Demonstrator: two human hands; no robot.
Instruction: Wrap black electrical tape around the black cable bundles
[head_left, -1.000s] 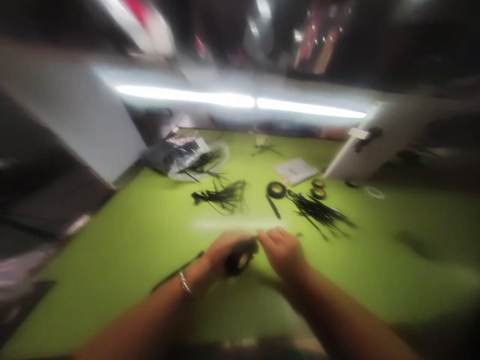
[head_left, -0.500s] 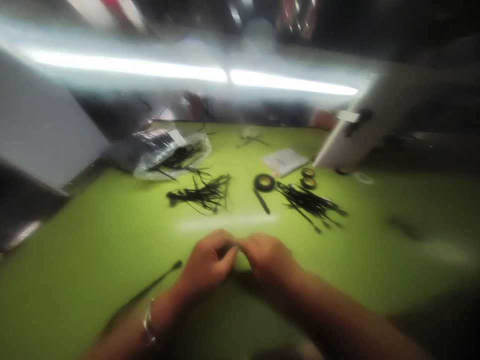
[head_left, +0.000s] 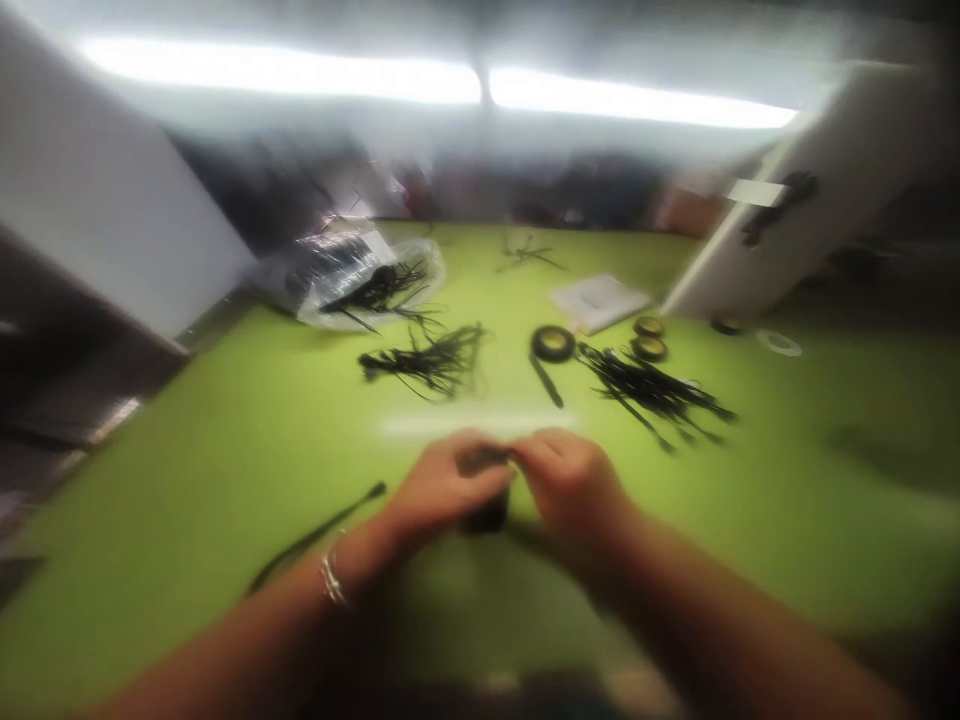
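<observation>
My left hand point(head_left: 448, 482) is closed round a roll of black tape point(head_left: 489, 515), which shows below the thumb and is partly covered by it. Close against it, my right hand point(head_left: 566, 470) is closed in a pinch, fingertips meeting the left hand's. Whatever lies between the right fingertips is small and blurred. A single black cable point(head_left: 319, 532) with a thicker end lies on the green table beside my left forearm, which partly hides it.
Beyond my hands on the green table point(head_left: 165, 500) lie a bundle of black cables point(head_left: 431, 362), another bundle point(head_left: 652, 390), a larger tape roll point(head_left: 553, 343), small tape rolls point(head_left: 649, 346), a white pad point(head_left: 600, 302) and a clear plastic bag point(head_left: 352, 275). White panels point(head_left: 810, 190) flank both sides.
The tape roll was in plain sight at first, then got hidden by the hands, and now shows partly under the left thumb. Both hands stay together. The camera view has shifted.
</observation>
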